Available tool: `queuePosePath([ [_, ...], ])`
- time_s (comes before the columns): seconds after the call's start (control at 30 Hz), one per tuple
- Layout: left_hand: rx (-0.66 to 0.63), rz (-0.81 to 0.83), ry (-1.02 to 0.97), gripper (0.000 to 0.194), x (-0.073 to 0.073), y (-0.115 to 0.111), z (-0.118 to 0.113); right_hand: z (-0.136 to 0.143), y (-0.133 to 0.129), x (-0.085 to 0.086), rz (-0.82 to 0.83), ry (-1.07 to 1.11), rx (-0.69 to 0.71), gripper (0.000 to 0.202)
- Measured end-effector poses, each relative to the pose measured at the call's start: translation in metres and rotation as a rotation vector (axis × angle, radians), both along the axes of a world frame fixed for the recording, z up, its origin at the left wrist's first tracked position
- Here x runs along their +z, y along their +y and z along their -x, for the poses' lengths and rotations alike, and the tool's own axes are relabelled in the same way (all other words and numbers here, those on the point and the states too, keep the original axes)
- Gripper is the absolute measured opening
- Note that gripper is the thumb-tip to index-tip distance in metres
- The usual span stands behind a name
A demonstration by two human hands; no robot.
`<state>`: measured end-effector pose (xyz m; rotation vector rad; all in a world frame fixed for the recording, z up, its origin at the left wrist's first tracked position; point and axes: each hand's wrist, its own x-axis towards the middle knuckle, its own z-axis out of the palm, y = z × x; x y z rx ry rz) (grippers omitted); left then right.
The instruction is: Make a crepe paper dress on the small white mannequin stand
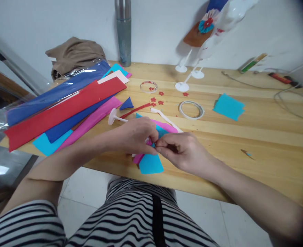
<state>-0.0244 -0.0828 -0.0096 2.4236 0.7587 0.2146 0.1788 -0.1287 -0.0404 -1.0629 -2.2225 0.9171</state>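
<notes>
Near the table's front edge, my left hand (138,135) is closed around a small bundle with pink and blue paper, partly hidden by the fingers. My right hand (183,151) touches it from the right, its thumb and forefinger pinched together at the bundle; what they pinch is too small to name. Below the fingers lies a bright blue paper piece (151,164), with more blue and pink paper (166,126) just behind the hands. A white stick with a round base (112,116) extends to the left hand. A white strip (166,118) lies behind my right hand.
Coloured paper sheets (66,113) and a brown cloth (75,55) cover the left side. Behind are a bottle (124,41), small red flowers (161,102), a tape roll (191,110) and white stands (182,86). A blue square (229,107) and cables (249,84) lie right.
</notes>
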Motion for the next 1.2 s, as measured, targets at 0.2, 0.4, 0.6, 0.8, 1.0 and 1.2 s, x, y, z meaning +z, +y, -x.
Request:
queuePosePath([
  [0.2,-0.029,0.038,-0.007,0.015,-0.005,0.0,0.004,-0.003,0.001,-0.004,0.144,0.029,-0.01,0.022],
  [0.4,-0.128,0.07,-0.075,0.025,-0.012,0.001,0.005,-0.006,0.003,-0.012,0.426,0.077,0.034,0.021],
  [0.6,-0.146,0.13,-0.088,0.025,-0.003,-0.006,0.007,-0.008,0.003,-0.007,0.536,0.079,0.074,0.039],
  [0.8,-0.186,0.099,-0.113,0.019,0.007,-0.008,0.018,-0.013,0.002,0.006,0.636,0.159,0.065,0.032],
  [1.0,-0.334,0.329,-0.327,0.017,0.023,0.004,0.044,-0.012,0.003,0.0,0.567,0.386,-0.019,0.029],
  [1.2,-0.305,0.246,-0.433,0.058,0.002,0.012,0.062,0.01,0.0,-0.019,0.635,0.616,0.136,0.051],
])
